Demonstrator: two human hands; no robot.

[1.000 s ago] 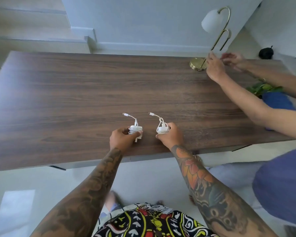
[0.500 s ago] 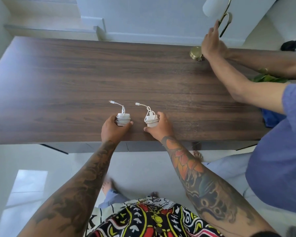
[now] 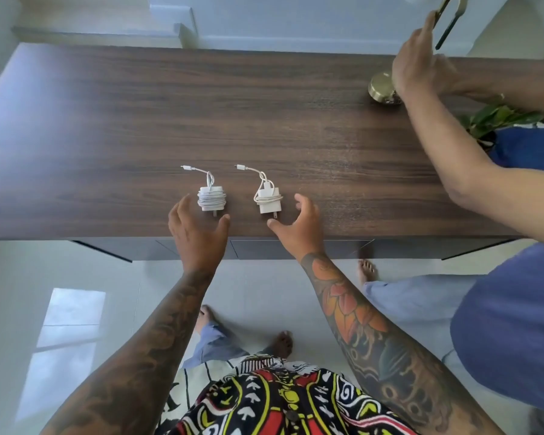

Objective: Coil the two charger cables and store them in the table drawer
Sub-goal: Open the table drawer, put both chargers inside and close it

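Two white chargers lie side by side near the front edge of the dark wooden table, each with its cable wound around the plug block. The left charger is tightly wrapped; the right charger is wrapped more loosely. Both have a short connector end sticking out to the upper left. My left hand hovers open just in front of the left charger, apart from it. My right hand is open beside the right charger, touching nothing. The drawer fronts under the table edge are closed.
Another person in a blue top stands at the right; one hand holds the brass lamp at the table's back right. A green plant sits beside it. Bare feet stand on the white floor below.
Both my hands have let go of the chargers and pulled back, fingers spread. The chargers now lie free on the table. The other person's hand has moved up the lamp stem.
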